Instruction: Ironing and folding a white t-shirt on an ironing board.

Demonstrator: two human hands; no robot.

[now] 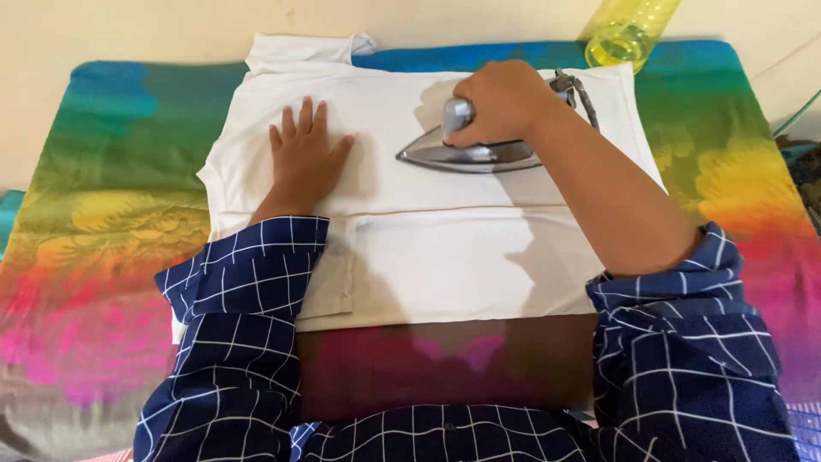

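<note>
**Iron on a white shirt, pointed at the flat hand**

A rainbow-coloured cloth (103,214) covers the surface against a pale wall, with a yellow plastic bottle (629,30) at the far edge. On it lies a folded white T-shirt (445,265). The left hand (304,158) rests flat on the shirt, its 5 fingers loosely spread. The right hand (505,98) is wrapped tight around the handle of a steel iron (470,154), sole down on the fabric. The iron's long axis runs sideways, its tip aimed at the left hand, near but apart.
</note>
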